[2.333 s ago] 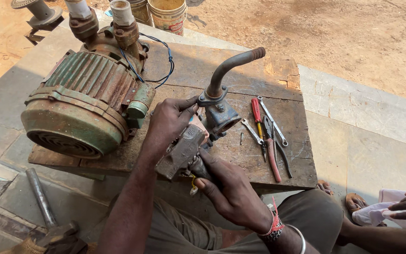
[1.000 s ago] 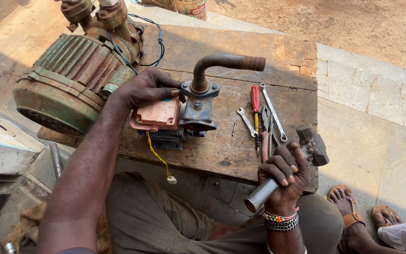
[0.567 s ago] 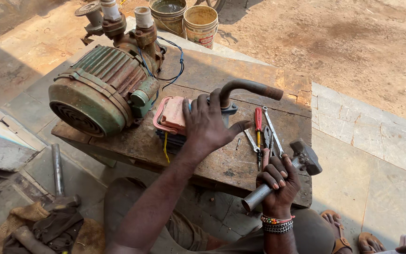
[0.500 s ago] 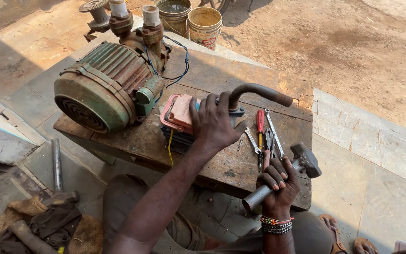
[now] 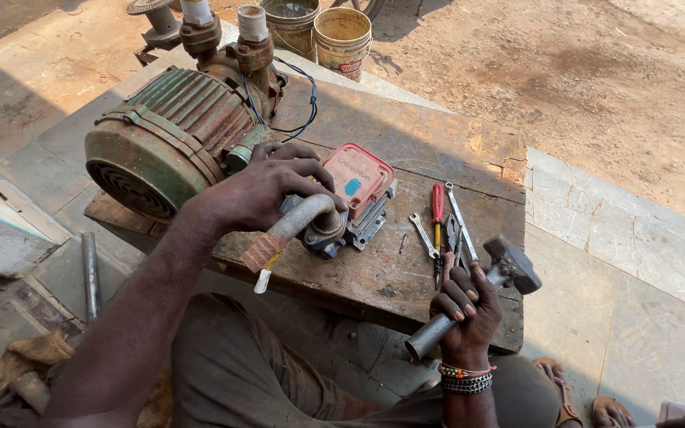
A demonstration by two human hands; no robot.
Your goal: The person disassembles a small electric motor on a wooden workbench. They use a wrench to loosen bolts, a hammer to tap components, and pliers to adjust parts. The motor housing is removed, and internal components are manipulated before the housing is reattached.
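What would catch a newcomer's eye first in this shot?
Probably the big green motor, rusty and ribbed, at the far left of the wooden board. Next, the left hand pressing down on a small pump with a pinkish cover and a bent pipe at the board's middle. At the near right edge, the right hand grips a hammer by its metal handle, beside a red screwdriver and spanners.

A worn wooden bench (image 5: 438,150) stands on grey stone paving (image 5: 644,317), outdoors in hard sunlight with sharp shadows. Bare sandy ground (image 5: 564,71) spreads far and right. 2 buckets (image 5: 342,40) stand at the far edge. A metal pipe (image 5: 89,273) and sacking (image 5: 17,368) lie near left.
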